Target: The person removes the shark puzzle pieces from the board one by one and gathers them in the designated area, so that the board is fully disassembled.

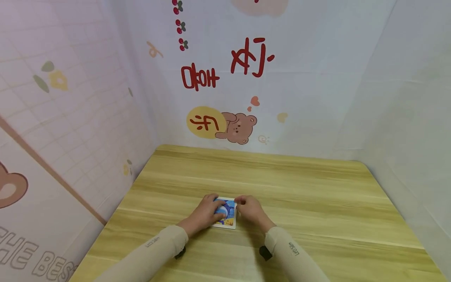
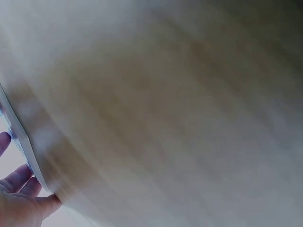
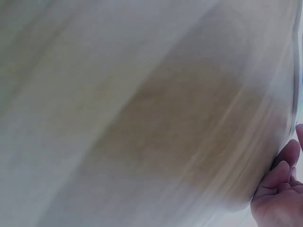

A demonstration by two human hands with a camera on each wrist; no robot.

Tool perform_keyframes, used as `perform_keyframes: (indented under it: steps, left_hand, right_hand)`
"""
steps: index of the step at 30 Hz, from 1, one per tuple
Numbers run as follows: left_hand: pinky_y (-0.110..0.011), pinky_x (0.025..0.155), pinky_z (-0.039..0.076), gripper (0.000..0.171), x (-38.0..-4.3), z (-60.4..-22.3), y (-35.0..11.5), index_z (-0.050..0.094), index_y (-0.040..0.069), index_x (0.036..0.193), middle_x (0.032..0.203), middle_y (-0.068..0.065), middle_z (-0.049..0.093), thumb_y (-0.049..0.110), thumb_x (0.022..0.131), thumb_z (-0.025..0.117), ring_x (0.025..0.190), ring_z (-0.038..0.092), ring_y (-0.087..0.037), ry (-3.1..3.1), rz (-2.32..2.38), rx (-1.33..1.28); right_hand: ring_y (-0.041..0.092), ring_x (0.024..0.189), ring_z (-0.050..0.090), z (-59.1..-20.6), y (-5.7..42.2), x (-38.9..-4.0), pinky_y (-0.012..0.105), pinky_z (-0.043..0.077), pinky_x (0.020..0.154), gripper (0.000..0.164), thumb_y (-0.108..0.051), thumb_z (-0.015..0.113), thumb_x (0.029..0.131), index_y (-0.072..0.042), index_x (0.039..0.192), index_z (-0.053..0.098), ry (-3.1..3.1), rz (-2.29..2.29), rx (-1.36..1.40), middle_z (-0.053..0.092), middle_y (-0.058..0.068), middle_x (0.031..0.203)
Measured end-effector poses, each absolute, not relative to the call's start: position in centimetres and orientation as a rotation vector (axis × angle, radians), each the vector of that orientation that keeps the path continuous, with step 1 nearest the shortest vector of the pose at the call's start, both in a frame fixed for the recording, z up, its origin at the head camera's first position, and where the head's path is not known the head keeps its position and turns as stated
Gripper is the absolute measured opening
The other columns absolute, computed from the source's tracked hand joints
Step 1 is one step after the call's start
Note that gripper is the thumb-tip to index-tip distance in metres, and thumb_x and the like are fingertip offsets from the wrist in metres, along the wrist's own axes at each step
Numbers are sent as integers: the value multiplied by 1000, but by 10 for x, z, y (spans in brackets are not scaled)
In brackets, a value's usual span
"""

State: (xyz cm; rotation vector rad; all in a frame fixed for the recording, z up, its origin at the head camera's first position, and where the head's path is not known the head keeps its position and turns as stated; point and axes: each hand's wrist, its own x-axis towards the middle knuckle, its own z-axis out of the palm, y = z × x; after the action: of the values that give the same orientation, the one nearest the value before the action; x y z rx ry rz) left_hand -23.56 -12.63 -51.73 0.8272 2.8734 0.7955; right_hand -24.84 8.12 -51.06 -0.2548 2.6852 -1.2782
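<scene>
A small square picture board [image 1: 230, 212] with a white border lies flat on the table, printed with a blue sea creature over a yellow bottom strip. My left hand [image 1: 205, 213] covers its left part, fingers spread and touching the picture. In the left wrist view, the board's edge [image 2: 27, 149] runs beside the fingers [image 2: 18, 177]. At the board's right side is my right hand [image 1: 251, 209], its fingertips right at the upper right edge. Its fingers [image 3: 279, 175] appear bent low against the tabletop in the right wrist view, near the board's edge [image 3: 296, 80].
The wood-grain table [image 1: 317, 203] is bordered by white printed sheets on the left, back and right. A bear drawing [image 1: 239, 128] and red characters mark the back sheet [image 1: 306, 90]. Dark straps show under both sleeves.
</scene>
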Motion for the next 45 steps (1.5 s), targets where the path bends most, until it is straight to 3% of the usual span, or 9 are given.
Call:
perform_keyframes:
  steps: [8,12,16,24,31,36,40,45]
  left_hand:
    - [-52,106,38,47,-237,-518,-126,60,-2,127,132,-22,52,27,92,74,126,45,-42,2897,805,809]
    - [-52,106,38,49,-235,-518,-126,59,-3,127,132,-22,52,28,91,74,126,45,-41,2891,813,799]
    - [-52,106,38,50,-234,-519,-126,59,-3,127,132,-22,52,29,92,73,126,46,-41,2899,798,796]
    - [-51,106,39,49,-234,-523,-126,60,-3,126,131,-21,53,28,91,74,125,46,-40,2900,817,816]
    - [-50,105,39,49,-237,-524,-127,60,-2,126,131,-20,53,29,91,75,125,47,-39,2916,804,819]
    - [-50,106,39,51,-238,-521,-123,60,-1,126,131,-19,54,31,90,75,125,47,-38,2915,779,816]
    - [-51,105,39,52,-238,-518,-121,62,1,126,130,-19,56,33,89,76,124,49,-38,2933,721,812]
    - [-56,110,31,46,-237,-516,-119,66,7,125,136,-22,53,37,91,72,130,45,-41,2964,627,816]
  right_hand:
    - [17,75,53,-511,81,-247,29,45,63,30,-5,65,83,-1,111,74,2768,-1168,-347,66,6,93]
    - [15,64,50,-512,80,-247,27,39,54,32,-5,62,83,0,112,74,2787,-1107,-387,64,6,85]
    - [14,65,49,-512,77,-247,27,39,56,31,-6,62,84,-1,112,74,2809,-1050,-403,64,5,83]
    - [17,69,50,-508,75,-245,30,42,62,35,-4,60,83,-4,116,73,2684,-1117,-387,67,11,101]
    - [19,77,53,-512,79,-247,35,47,69,23,-3,68,84,-4,107,73,2717,-1152,-401,61,5,87]
    - [18,81,54,-517,87,-248,35,49,74,23,-3,73,84,-2,107,71,2733,-1249,-313,61,3,88]
    - [17,79,56,-516,90,-247,33,50,69,23,-3,73,85,0,107,73,2712,-1299,-297,65,4,88]
    - [15,74,56,-514,91,-245,28,47,63,25,-5,68,87,1,111,74,2706,-1285,-346,69,6,91]
